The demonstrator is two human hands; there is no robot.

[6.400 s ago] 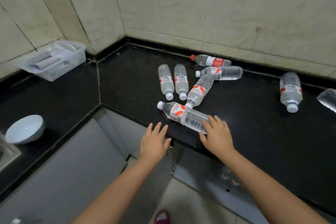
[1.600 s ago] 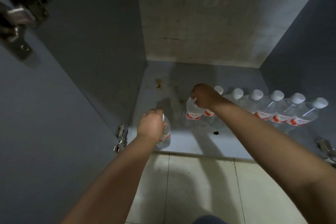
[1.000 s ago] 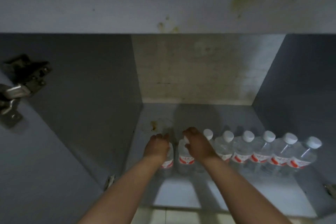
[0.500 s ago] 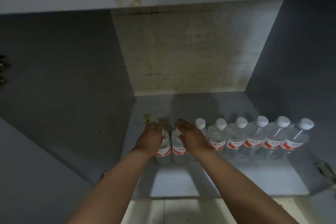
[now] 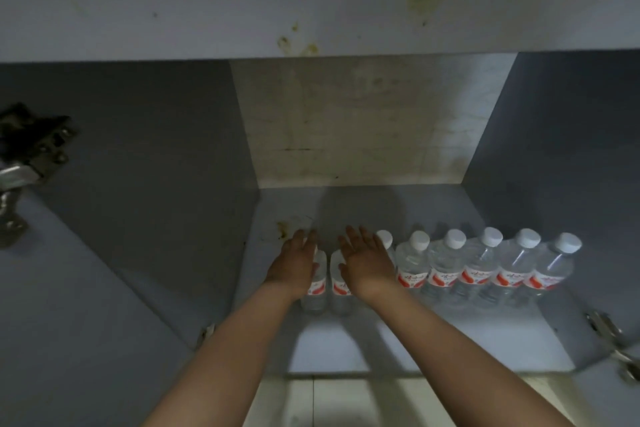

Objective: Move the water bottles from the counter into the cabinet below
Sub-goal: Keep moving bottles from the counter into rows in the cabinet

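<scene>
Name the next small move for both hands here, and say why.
Probably draw both hands back out of the cabinet. The left hand and right hand are open, fingers spread, above two upright bottles standing at the left end of the row, so the placing looks done.

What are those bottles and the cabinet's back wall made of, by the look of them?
The bottles look like thin clear plastic: see-through ribbed walls, white screw caps, red and white printed labels. The back wall looks like bare unpainted board, perhaps plywood or cement: matte, pale, stained, unlike the smooth grey side panels, probably laminate.
</scene>
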